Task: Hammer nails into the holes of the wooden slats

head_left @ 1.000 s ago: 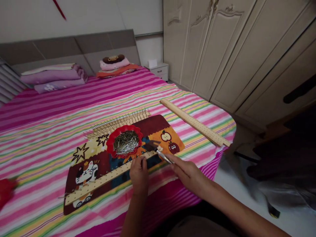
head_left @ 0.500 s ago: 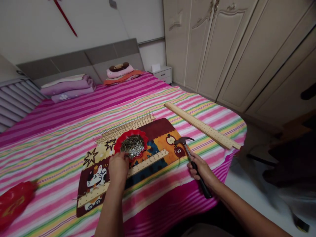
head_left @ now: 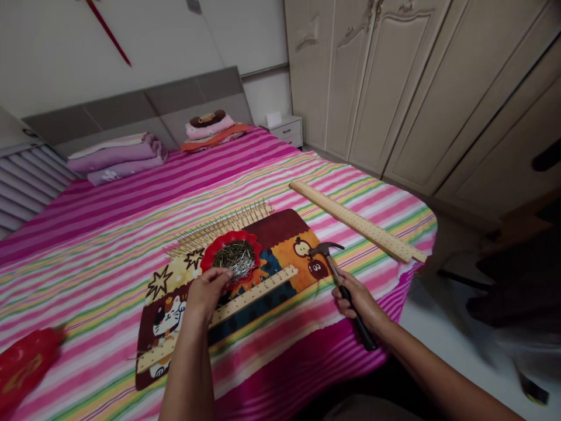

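My left hand [head_left: 207, 292] reaches to the near rim of a red scalloped dish [head_left: 232, 257] full of thin metal nails, its fingers curled at the pile; whether they pinch a nail is hidden. My right hand [head_left: 357, 297] is closed round the black handle of a small claw hammer [head_left: 326, 250], whose head rests on the patterned mat [head_left: 280, 234]. A wooden strip with a row of holes [head_left: 245, 297] lies across the mat, just under the left hand. Behind the dish lies another strip with nails standing in it [head_left: 223, 222].
A long holed wooden strip [head_left: 355, 221] lies on the striped bedspread at the right, near the bed's corner. A red bag [head_left: 24, 362] sits at the lower left. Folded bedding [head_left: 116, 156] is by the headboard. Wardrobe doors [head_left: 377, 88] stand to the right.
My left hand left the strip and went up to the nail dish. My right hand drew back to the right and now rests with the hammer on the mat. The view shifted slightly.
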Motion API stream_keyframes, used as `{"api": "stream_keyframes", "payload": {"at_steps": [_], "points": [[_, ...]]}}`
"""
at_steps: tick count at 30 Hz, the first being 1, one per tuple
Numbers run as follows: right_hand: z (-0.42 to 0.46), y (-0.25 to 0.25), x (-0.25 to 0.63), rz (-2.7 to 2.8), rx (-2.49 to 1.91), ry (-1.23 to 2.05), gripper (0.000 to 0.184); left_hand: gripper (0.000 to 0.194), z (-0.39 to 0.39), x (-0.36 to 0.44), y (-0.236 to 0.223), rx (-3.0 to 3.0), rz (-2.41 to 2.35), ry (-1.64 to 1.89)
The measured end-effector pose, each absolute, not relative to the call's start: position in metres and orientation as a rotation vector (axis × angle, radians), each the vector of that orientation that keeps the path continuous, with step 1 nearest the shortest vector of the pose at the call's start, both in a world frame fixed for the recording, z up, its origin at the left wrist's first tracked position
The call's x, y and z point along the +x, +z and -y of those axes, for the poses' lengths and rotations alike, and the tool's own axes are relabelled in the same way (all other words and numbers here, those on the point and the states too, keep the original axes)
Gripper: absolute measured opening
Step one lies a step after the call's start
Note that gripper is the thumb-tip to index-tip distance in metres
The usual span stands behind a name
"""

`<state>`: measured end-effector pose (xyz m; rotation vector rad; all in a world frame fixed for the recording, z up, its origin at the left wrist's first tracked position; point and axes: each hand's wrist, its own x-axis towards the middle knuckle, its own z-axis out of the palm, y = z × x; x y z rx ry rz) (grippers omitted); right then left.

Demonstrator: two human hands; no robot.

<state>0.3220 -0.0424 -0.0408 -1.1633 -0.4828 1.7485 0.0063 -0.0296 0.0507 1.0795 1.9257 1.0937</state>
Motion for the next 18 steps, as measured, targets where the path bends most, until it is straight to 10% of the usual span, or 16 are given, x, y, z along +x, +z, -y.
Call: {"api": "stream_keyframes", "payload": {"at_steps": [18], "points": [[0.041,-0.043,0.324,0.483,-1.163,1.760,0.043,0.033,0.079,0.064,-0.001,0.772,-1.889,1.454]]}}
